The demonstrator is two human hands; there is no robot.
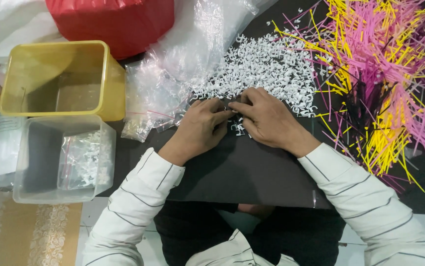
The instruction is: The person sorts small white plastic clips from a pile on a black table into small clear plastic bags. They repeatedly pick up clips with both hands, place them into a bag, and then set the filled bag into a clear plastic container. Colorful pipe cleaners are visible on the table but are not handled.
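Hands meeting at the near edge of the heap of small white clips [266, 69]: left hand [200, 129] curled, fingertips pinched together against those of the right hand [266, 120], apparently nipping one tiny white piece between them, though the piece itself too small to make out. A few loose clips [238, 129] lying just below the fingertips, on the black mat [237, 172] covering the counter.

For doing this step well, in judgement: keep the wrists resting on the mat for steadiness, work right at the heap's near edge rather than reaching into its middle, and take one clip at a time so neighbours do not tangle along. Keep the pinch light; such small plastic likely springs away if squeezed hard.

Outward from the heap: right of it, a sprawling tangle of pink, yellow and black thin plastic sticks [385, 74], some overlapping the clips' far edge. Left of it, crumpled clear plastic bags [173, 83]. Further left, an empty yellow tub [59, 81], and near it a clear tub [62, 160] holding a small bag of white pieces. Beyond the heap's left side, a red bag [114, 22].
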